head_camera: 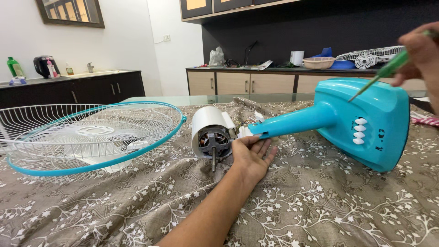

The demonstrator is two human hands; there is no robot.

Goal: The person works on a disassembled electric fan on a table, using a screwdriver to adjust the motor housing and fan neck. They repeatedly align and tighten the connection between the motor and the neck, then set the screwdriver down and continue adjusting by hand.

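A turquoise table fan body lies on its side on the patterned cloth, base to the right with white push buttons. Its neck runs left to the white motor housing, whose copper windings and bare shaft face me. My left hand rests palm up under the neck beside the motor, fingers apart. My right hand at the upper right grips a green-handled screwdriver, its tip touching the top of the base.
A white wire fan guard with a turquoise rim lies at the left over white blades. Another white guard sits on the back counter with a bowl and clutter. A dark counter with a kettle and bottles stands far left.
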